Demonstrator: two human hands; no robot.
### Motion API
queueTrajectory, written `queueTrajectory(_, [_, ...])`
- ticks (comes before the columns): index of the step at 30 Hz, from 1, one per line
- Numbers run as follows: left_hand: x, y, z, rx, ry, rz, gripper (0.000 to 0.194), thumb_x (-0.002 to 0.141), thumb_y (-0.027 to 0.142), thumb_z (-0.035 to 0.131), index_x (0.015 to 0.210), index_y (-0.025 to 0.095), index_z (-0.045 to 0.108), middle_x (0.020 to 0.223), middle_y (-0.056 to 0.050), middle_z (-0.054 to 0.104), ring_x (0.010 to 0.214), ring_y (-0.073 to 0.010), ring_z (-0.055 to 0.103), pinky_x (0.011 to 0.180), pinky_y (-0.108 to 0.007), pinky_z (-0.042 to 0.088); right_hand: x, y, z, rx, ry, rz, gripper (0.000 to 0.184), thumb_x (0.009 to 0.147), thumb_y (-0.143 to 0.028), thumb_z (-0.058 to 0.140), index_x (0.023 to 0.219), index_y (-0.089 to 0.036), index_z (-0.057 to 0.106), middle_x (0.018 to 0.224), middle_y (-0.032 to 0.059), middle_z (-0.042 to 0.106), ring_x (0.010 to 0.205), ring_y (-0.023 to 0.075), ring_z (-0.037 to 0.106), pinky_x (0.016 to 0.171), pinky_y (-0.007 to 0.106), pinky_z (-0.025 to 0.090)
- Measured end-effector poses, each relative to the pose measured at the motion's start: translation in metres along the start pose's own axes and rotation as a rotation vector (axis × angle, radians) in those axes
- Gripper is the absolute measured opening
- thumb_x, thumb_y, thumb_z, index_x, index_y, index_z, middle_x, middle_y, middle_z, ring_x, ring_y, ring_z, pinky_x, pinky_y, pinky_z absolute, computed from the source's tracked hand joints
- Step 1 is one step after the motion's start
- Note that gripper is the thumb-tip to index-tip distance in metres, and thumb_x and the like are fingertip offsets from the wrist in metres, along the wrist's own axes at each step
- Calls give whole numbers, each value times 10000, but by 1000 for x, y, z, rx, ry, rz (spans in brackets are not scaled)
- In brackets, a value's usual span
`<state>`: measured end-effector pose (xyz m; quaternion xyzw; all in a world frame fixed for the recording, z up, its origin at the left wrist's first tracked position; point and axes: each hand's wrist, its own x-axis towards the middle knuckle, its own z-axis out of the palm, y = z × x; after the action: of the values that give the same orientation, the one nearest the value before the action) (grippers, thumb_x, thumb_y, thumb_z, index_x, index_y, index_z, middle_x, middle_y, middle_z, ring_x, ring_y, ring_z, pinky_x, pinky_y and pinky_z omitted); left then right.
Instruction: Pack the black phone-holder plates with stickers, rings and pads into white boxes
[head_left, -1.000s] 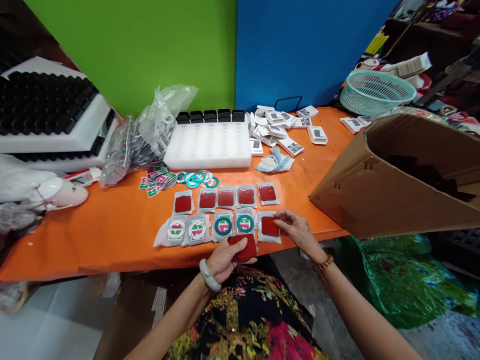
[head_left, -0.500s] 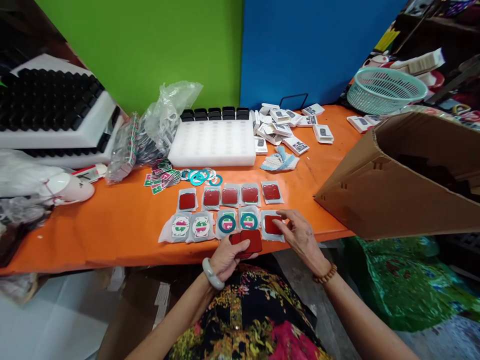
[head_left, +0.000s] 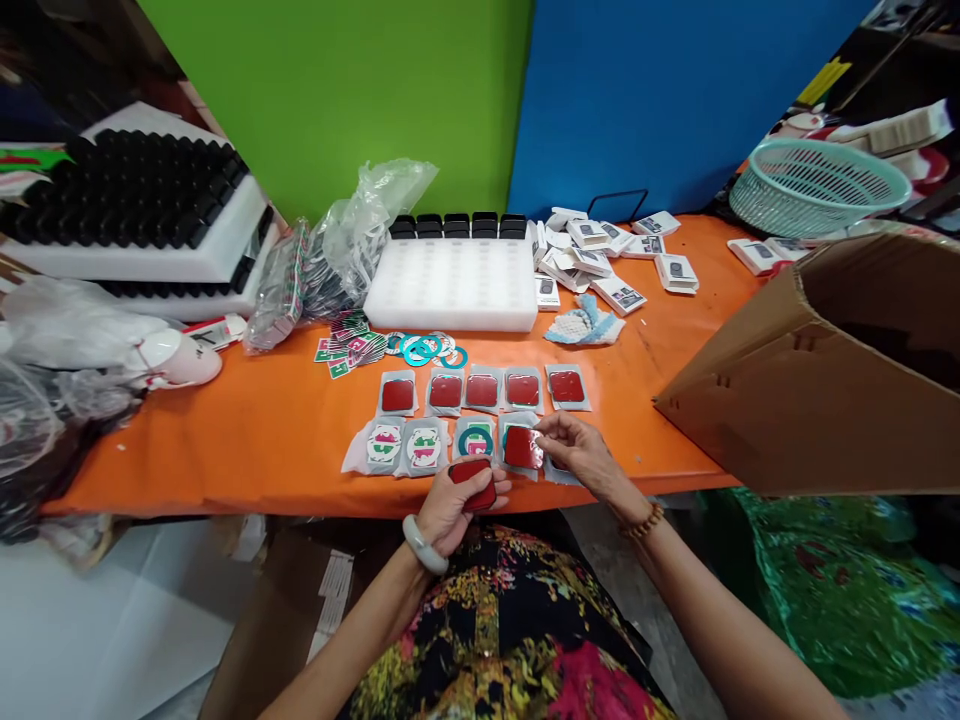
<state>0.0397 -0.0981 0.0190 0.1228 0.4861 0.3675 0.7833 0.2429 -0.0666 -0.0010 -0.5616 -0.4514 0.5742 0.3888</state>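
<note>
Red squares in both hands over the front row

Far left: stacked white foam trays (head_left: 172, 255) carrying rows of black pieces (head_left: 142, 190). Just right of them, clear plastic packaging (head_left: 277, 285) lies on the orange table (head_left: 247, 430).

Left of centre: a spread of printed cards (head_left: 352, 347), then a loose cluster of rings (head_left: 424, 350), mostly teal, some overlapping. Behind these, a white foam block (head_left: 454, 285) with black pieces along its far edge.

Back row: five pale sheets, each bearing one red square. Front row, from the left: two pale sheets with round white-edged card designs (head_left: 425, 447); a third with a teal ring (head_left: 475, 441) over a card; the fourth largely covered by a red square (head_left: 523, 447); the fifth mostly hidden by a hand.

Left hand (head_left: 454, 503): closed round a dark-edged red piece (head_left: 476, 488), thumb on top, near the table's front edge; number of pieces in the grip cannot be told.

Right hand (head_left: 589, 452): fingertips at the right edge of the red square over the fourth sheet, apparently pinching it; full contact with the sheet cannot be told.

Right: small white boxes (head_left: 592, 235) in a heap; an open cardboard box (head_left: 757, 400); behind it, a pale green basket (head_left: 821, 190).
</note>
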Motion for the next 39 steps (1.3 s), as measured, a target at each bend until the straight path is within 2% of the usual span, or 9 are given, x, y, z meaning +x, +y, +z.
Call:
queueTrajectory(3, [-5, 5, -10, -47, 34, -24, 318, 753, 130, 695, 1032, 118, 541, 883, -121, 723, 883, -272, 706, 804, -425, 578, 8, 9, 0, -117, 62, -91, 227, 664, -374, 641, 773, -195, 555, 615, -35, 506, 513, 102, 416, 486, 237, 336])
queueTrajectory(7, [-11, 8, -16, -73, -3, -52, 230, 816, 113, 610, 1040, 106, 560, 1020, -157, 703, 961, -285, 682, 820, -446, 572, 7, 15, 3, -400, 136, -182, 145, 740, -319, 573, 814, -195, 588, 629, -15, 535, 590, 152, 506, 578, 281, 401])
queueTrajectory(12, [-9, 6, -16, -22, 5, -28, 204, 775, 151, 683, 956, 94, 606, 934, -126, 706, 875, -260, 695, 718, -381, 604, -5, 3, 9, -703, 213, -343, 184, 836, -296, 511, 919, -182, 630, 815, 71, 615, 729, 209, 572, 682, 334, 438])
queueTrajectory(15, [-8, 5, -16, -2, -7, -21, 244, 722, 188, 744, 912, 90, 626, 848, -101, 700, 796, -234, 694, 638, -335, 608, -14, -9, 20, -641, 179, -362, 205, 852, -335, 533, 937, -179, 634, 832, 70, 626, 706, 190, 564, 679, 322, 443])
queueTrajectory(20, [-8, 3, -16, 17, -35, -15, 327, 657, 221, 798, 906, 103, 622, 799, -77, 690, 702, -194, 671, 560, -301, 600, -18, -17, 46, -279, -188, -128, 211, 777, -378, 628, 886, -197, 635, 786, 19, 637, 696, 157, 556, 640, 282, 442])
queueTrajectory(22, [-10, 3, -18, 22, -38, -18, 313, 691, 247, 775, 916, 104, 611, 804, -85, 692, 690, -186, 671, 571, -297, 599, -12, -16, 51, -137, -260, -72, 180, 750, -361, 634, 814, -194, 617, 745, 6, 616, 678, 143, 544, 626, 272, 434])
queueTrajectory(28, [-20, 10, -32, -68, 8, 12, 256, 830, 216, 638, 1051, 148, 530, 946, -120, 706, 871, -242, 696, 716, -372, 598, 17, -11, 55, 21, -137, -35, 220, 674, -369, 647, 785, -194, 571, 658, -26, 548, 532, 99, 445, 487, 227, 344])
queueTrajectory(33, [-29, 14, -50, -72, 22, 26, 189, 832, 188, 627, 996, 108, 579, 1004, -149, 702, 943, -273, 683, 768, -400, 593, 28, -6, 58, -234, -52, -145, 172, 712, -328, 566, 805, -192, 617, 610, -21, 537, 523, 122, 445, 493, 249, 361])
queueTrajectory(39, [-28, 14, -56, -14, 54, 43, 222, 777, 222, 699, 933, 79, 633, 886, -126, 714, 828, -254, 703, 668, -349, 610, 26, -3, 61, -543, -7, -328, 140, 796, -233, 512, 811, -197, 647, 789, 41, 675, 752, 197, 617, 706, 314, 462])
